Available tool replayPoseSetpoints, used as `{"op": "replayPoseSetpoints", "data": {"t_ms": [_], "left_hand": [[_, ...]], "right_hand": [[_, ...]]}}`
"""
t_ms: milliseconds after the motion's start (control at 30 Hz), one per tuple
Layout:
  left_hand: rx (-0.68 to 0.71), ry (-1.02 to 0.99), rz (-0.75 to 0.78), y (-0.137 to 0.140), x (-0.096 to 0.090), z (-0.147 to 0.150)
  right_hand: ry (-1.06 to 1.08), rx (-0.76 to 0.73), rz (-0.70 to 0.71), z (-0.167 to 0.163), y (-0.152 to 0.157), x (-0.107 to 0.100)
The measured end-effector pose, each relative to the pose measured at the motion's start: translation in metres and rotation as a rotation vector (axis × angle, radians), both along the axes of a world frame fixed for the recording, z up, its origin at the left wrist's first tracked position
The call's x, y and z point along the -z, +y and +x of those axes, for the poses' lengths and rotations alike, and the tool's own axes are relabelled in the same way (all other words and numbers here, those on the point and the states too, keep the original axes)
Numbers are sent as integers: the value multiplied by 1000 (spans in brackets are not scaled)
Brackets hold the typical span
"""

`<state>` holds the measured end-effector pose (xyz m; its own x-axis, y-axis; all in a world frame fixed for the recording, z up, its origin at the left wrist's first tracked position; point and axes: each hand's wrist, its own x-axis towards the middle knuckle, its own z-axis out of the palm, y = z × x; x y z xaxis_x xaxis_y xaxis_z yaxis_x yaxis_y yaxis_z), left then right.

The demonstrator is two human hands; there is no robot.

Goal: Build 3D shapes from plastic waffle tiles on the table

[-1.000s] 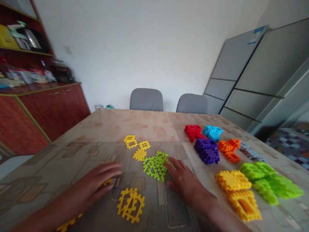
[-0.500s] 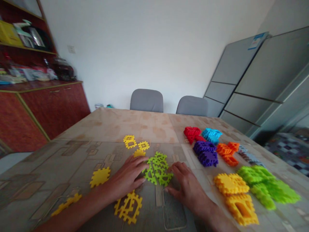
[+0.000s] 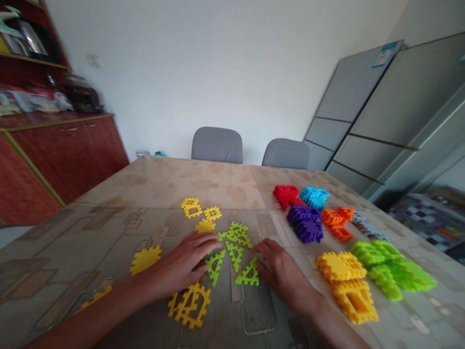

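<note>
Several light green toothed triangular pieces lie spread between my two hands. My left hand (image 3: 189,257) rests palm down with its fingers stretched out, the tips at the edge of a green triangle (image 3: 219,260). My right hand (image 3: 279,265) is at the other side, fingers loosely bent and apart, close beside another green triangle (image 3: 250,279). Between them lie a narrow green triangle (image 3: 236,261) and, farther back, overlapping green pieces (image 3: 237,234). A yellow square piece (image 3: 205,225) sits just beyond my left hand. Neither hand visibly grips anything.
Yellow frame pieces (image 3: 191,310) lie below my left hand, and a yellow square (image 3: 145,259) to its left. Stacks on the right are purple (image 3: 305,224), red (image 3: 286,195), blue (image 3: 315,197), orange (image 3: 337,223), yellow-orange (image 3: 341,266) and green (image 3: 414,276). Two grey chairs (image 3: 217,144) stand behind the table.
The green triangles, close together before, are now spread apart: one has moved left and toward me, another toward me on the right. The view has shifted slightly.
</note>
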<state>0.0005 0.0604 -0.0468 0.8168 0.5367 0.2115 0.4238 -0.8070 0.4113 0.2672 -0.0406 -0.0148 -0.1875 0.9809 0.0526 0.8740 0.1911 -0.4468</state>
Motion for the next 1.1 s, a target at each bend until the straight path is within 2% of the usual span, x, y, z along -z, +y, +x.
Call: {"op": "replayPoseSetpoints", "data": {"t_ms": [67,167,300,500,633,733,967,1100], "left_hand": [[-6,-2,-14,-2,-4,2],[-11,25,-35,-6,-12,6],[-49,92,-73,-12,-19,10],[-119,168,-12,-23,-19,16],[-107,212,7,-30,-19,19],[-102,194,7,-33,-18,20],[-2,44,-154,-37,-8,18],[-27,-61,-161,-31,-4,14]], "right_hand": [[-36,26,-53,-2,-5,-5],[-128,-25,-132,-3,-10,-7],[-174,-78,-149,-4,-11,-5],[-184,-22,-192,-2,-12,-11],[-73,-167,-136,11,-14,-18],[-15,-260,-151,17,-16,-17],[-157,-85,-197,-3,-17,-12],[-218,-15,-204,-7,-15,-17]]}}
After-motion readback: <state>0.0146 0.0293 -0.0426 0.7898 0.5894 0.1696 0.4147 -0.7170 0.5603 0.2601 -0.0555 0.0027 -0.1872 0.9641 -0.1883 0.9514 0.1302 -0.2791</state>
